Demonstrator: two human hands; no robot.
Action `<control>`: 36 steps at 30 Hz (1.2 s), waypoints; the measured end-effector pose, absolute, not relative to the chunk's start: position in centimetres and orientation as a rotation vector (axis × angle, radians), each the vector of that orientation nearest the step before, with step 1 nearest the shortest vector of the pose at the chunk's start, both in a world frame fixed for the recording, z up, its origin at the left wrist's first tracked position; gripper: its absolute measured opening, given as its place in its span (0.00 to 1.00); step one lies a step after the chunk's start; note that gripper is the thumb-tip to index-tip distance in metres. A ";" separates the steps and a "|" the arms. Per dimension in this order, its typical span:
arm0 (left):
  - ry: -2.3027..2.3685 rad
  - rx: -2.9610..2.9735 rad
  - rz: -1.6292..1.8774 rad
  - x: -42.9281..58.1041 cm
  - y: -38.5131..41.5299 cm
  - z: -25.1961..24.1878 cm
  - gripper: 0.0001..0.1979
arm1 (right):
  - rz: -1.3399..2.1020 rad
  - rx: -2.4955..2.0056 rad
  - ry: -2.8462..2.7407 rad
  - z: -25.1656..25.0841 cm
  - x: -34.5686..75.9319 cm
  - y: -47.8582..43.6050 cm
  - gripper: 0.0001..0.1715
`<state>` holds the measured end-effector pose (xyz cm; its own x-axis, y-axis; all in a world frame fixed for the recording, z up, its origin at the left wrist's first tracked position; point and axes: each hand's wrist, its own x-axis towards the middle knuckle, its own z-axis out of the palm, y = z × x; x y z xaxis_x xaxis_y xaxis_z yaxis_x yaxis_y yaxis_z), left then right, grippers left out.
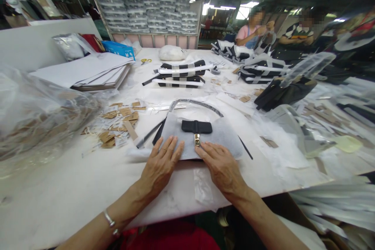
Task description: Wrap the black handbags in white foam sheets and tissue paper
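A handbag (175,127) lies on the white table, covered by a thin whitish sheet. Its black flap tab (197,126) and gold clasp (197,140) show through at the centre, and the wrapped handle (196,103) arches away at the far side. Flat on the sheet's near left part rests my left hand (161,163), fingers stretched out. My right hand (221,166) lies on the near right part, its fingers extended and the fingertips beside the clasp. Black strap ends stick out on both sides of the bag.
Brown tags (117,123) are scattered left of the bag, near a large clear plastic bag (38,121). Stacked white sheets (84,66) lie behind. Beyond the handbag are bundled black bags (181,68). An upright black bag (285,91) stands right. Two people are across the table.
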<state>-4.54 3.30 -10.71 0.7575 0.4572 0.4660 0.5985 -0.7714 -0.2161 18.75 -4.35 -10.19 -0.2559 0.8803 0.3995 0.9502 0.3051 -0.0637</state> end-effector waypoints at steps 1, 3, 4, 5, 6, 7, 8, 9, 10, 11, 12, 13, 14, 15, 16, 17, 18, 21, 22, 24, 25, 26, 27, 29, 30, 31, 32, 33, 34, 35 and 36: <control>-0.838 -2.620 -0.530 -4.3 3.2 -10.0 0.21 | -0.263 -1.641 -2.216 -10.2 18.7 -4.4 0.26; -0.883 -2.668 -0.469 -3.3 3.1 -8.0 0.23 | -0.253 -1.632 -2.211 -10.1 18.7 -4.4 0.25; -0.879 -2.688 -0.455 -2.5 3.2 -6.8 0.26 | -0.252 -1.625 -2.207 -10.1 18.7 -4.3 0.24; -0.852 -2.709 -0.463 -1.6 3.4 -5.8 0.27 | -0.254 -1.613 -2.202 -10.1 18.7 -4.3 0.23; -0.791 -2.740 -0.489 -0.7 3.7 -5.0 0.28 | -0.256 -1.597 -2.193 -10.1 18.7 -4.2 0.23; -0.717 -2.780 -0.510 0.3 4.0 -4.6 0.29 | -0.253 -1.580 -2.181 -10.2 18.8 -4.1 0.22; -0.633 -2.837 -0.508 1.2 4.4 -4.6 0.28 | -0.247 -1.560 -2.170 -10.3 18.8 -4.1 0.21; -0.560 -2.913 -0.469 1.9 4.7 -4.9 0.28 | -0.236 -1.542 -2.167 -10.4 18.9 -4.0 0.21; -0.516 -2.993 -0.433 2.4 5.1 -5.5 0.27 | -0.222 -1.525 -2.170 -10.4 19.0 -4.0 0.20; -0.524 -3.078 -0.379 2.8 5.3 -6.3 0.28 | -0.198 -1.512 -2.177 -10.4 19.0 -4.1 0.20; -0.556 -3.148 -0.340 2.9 5.5 -7.1 0.31 | -0.160 -1.503 -2.185 -10.2 19.1 -4.2 0.20; -0.587 -3.196 -0.311 2.8 5.5 -7.8 0.35 | -0.107 -1.493 -2.188 -9.9 19.2 -4.4 0.21; -0.619 -3.225 -0.283 2.7 5.5 -8.4 0.38 | -0.038 -1.481 -2.180 -9.5 19.4 -4.5 0.21; -0.637 -3.234 -0.264 2.5 5.3 -8.8 0.40 | 0.046 -1.470 -2.159 -8.8 19.6 -4.7 0.20; -0.644 -3.228 -0.246 2.3 5.1 -9.1 0.41 | 0.151 -1.466 -2.128 -8.0 19.9 -4.8 0.18; -0.644 -3.212 -0.229 2.1 4.8 -9.3 0.42 | 0.276 -1.472 -2.091 -7.1 20.2 -4.8 0.16; -0.648 -3.186 -0.217 2.1 4.5 -9.4 0.42 | 0.400 -1.487 -2.045 -6.1 20.5 -4.7 0.14; -0.658 -3.088 -0.205 2.2 3.9 -9.8 0.40 | 0.584 -1.627 -1.907 -3.0 21.4 -3.1 0.15; -0.659 -3.059 -0.208 2.2 3.7 -10.0 0.39 | 0.545 -1.704 -1.884 -2.1 21.7 -2.1 0.15; -0.671 -3.014 -0.222 2.2 3.4 -10.4 0.35 | 0.405 -1.895 -1.890 -1.0 22.0 0.5 0.15; -0.677 -2.998 -0.225 2.2 3.3 -10.6 0.33 | 0.352 -2.002 -1.914 -0.7 22.1 2.1 0.16; -0.688 -2.980 -0.225 2.1 3.3 -10.8 0.32 | 0.322 -2.103 -1.935 -0.7 22.2 3.7 0.16; -0.697 -2.962 -0.224 2.1 3.2 -11.0 0.31 | 0.311 -2.192 -1.948 -0.8 22.3 5.3 0.17; -0.714 -2.935 -0.208 2.0 3.2 -11.2 0.30 | 0.317 -2.316 -1.951 -1.6 22.6 8.3 0.16; -0.716 -2.931 -0.195 1.9 3.2 -11.2 0.30 | 0.324 -2.351 -1.944 -2.2 22.7 9.5 0.16; -0.719 -2.934 -0.181 1.9 3.2 -11.1 0.29 | 0.333 -2.370 -1.940 -2.8 22.8 10.5 0.16; -0.723 -2.939 -0.168 2.0 3.2 -11.1 0.29 | 0.345 -2.386 -1.943 -3.4 22.9 11.3 0.17; -0.724 -2.944 -0.157 2.0 3.2 -11.0 0.29 | 0.361 -2.395 -1.952 -4.0 22.9 11.8 0.17; -0.728 -2.943 -0.155 2.0 3.2 -10.9 0.28 | 0.380 -2.394 -1.965 -4.6 22.8 12.2 0.17; -0.734 -2.938 -0.163 2.1 3.2 -10.9 0.28 | 0.400 -2.383 -1.979 -5.1 22.7 12.4 0.17; -0.740 -2.929 -0.174 2.1 3.1 -10.9 0.28 | 0.421 -2.365 -1.993 -5.5 22.6 12.4 0.16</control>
<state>2.10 3.12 -10.86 0.8741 0.4653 0.1396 0.4786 -0.8740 -0.0839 22.57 12.42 -5.50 0.1484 0.9703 -0.1913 0.9647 -0.1845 -0.1877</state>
